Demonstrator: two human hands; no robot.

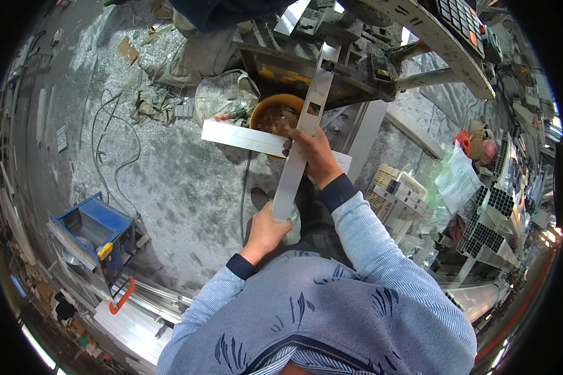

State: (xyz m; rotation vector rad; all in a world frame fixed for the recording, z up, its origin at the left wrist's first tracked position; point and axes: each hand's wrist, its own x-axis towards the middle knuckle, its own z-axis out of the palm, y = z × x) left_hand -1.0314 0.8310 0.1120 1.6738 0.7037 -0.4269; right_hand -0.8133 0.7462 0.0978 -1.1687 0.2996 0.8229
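Note:
A long silvery metal profile (289,181) runs away from me, its far part resting at the machine and a rectangular cutout showing along it. My left hand (268,234) is closed around its near end. Farther up, my right hand (319,156) is wrapped round its right side, with the thumb on top. A second flat metal bar (238,135) lies crosswise beneath the profile, its right end showing past my right wrist. Whether my right fingers also touch that bar is hidden. Under the crossing stands a yellow bucket (254,117) with brownish scraps inside.
A worn machine frame (413,28) with a keypad (460,22) stands far right. At left are a blue metal cart (109,219) and a looped cable (100,150). A white basket (413,182), plastic sheeting (458,178) and stacked profiles (491,215) lie right. Sacks (222,94) sit beyond the bucket.

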